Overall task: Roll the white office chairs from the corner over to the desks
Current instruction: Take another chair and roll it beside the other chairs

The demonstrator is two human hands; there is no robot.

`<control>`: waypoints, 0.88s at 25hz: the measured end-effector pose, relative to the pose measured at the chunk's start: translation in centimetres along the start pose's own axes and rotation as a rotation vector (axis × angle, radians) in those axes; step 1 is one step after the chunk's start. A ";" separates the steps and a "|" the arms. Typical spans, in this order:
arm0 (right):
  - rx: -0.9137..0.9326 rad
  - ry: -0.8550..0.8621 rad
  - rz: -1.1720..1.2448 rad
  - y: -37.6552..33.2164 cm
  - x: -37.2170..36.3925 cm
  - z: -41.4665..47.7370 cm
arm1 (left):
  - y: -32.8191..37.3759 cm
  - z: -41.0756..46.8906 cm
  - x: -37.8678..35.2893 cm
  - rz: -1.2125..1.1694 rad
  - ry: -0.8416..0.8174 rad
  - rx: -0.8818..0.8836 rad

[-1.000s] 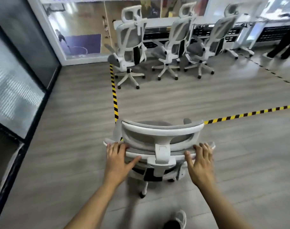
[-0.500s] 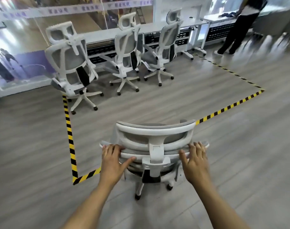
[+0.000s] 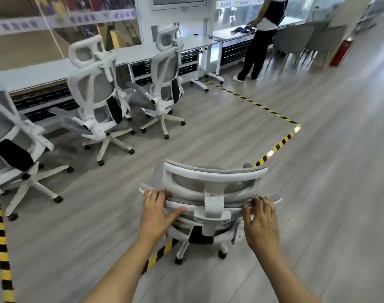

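A white office chair with a grey mesh back stands right in front of me, seen from behind and above. My left hand grips the left end of its backrest's top edge, fingers over the rim and thumb underneath. My right hand grips the right end the same way. Three more white chairs stand by the long white desk: one at the left edge, one in the middle, one further right.
Yellow-and-black floor tape marks a rectangle around the desk area, with a strip at my left. A person in dark trousers stands at a second white desk. Grey chairs and a red extinguisher lie beyond.
The view has swung right and the chair I hold has rolled forward across the tape corner. The row of chairs has slid to my left. Both hands keep their grip.
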State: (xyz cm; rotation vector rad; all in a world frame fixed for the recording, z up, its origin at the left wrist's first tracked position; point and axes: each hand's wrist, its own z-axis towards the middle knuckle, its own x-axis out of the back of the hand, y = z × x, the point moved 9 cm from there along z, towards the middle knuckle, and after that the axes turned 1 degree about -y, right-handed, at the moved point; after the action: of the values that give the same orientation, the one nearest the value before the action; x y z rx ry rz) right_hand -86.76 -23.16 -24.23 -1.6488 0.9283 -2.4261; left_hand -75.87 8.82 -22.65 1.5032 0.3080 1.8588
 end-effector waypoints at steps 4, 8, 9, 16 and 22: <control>0.005 -0.011 0.023 3.8 -1.9 13.1 | 1.9 14.5 -5.9 0.012 -0.013 -0.046; 0.005 0.004 0.056 7.9 -3.9 28.1 | 3.6 28.8 -13.3 -0.002 -0.037 -0.066; 0.017 -0.002 0.059 9.0 -4.4 32.1 | 4.0 32.2 -15.1 -0.008 -0.041 -0.061; 0.028 -0.184 0.044 15.2 -8.0 62.3 | 6.9 57.0 -26.3 0.028 -0.047 -0.034; 0.035 -0.235 0.065 17.8 -13.4 84.8 | 5.7 76.6 -34.1 0.092 0.064 -0.042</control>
State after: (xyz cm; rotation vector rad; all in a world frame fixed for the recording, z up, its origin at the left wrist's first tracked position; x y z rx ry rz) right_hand -12.67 -70.03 -23.62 -1.8112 0.8830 -2.1361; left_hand -4.97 -36.36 -22.53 1.4536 0.2315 1.9769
